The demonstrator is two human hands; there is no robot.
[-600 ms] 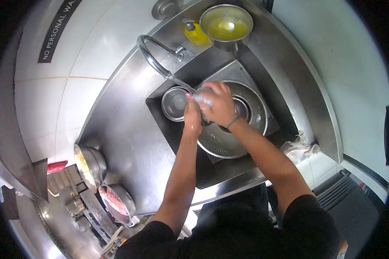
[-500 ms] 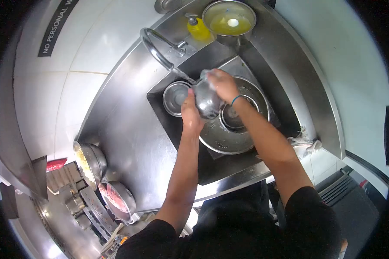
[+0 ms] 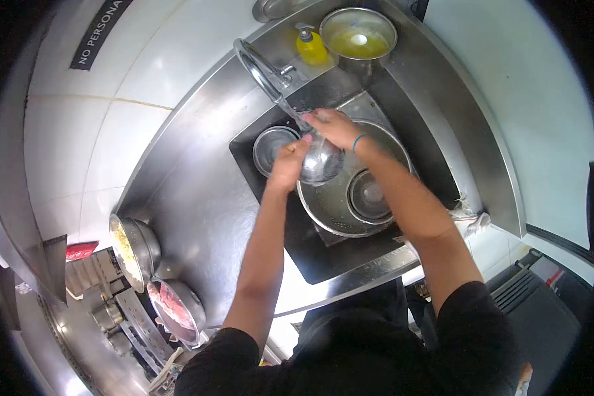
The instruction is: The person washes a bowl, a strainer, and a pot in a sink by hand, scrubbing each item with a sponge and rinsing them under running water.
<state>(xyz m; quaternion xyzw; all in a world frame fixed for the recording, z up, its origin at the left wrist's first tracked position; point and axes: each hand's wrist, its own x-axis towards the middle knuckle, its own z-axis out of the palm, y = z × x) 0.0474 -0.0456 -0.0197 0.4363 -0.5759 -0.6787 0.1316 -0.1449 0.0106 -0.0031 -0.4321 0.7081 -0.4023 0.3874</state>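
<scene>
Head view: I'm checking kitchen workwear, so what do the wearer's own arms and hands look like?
Both arms have short black sleeves, with the forearms uncovered. The right hand has a thin teal band at its wrist. The left hand shows no band; neither wears a glove.

Steel counter, spanning the frame's centre, with a sunken sink. Upper centre: a yellow pump bottle is standing beside a steel pot of yellowish liquid. Sink: a small round bowl is sitting at left; a wide basin is lying at right, holding a smaller bowl. Right edge: a crumpled cloth is resting. Lower left: a bowl of yellow pieces and a bowl of pink, meat-like pieces are leaning.
</scene>
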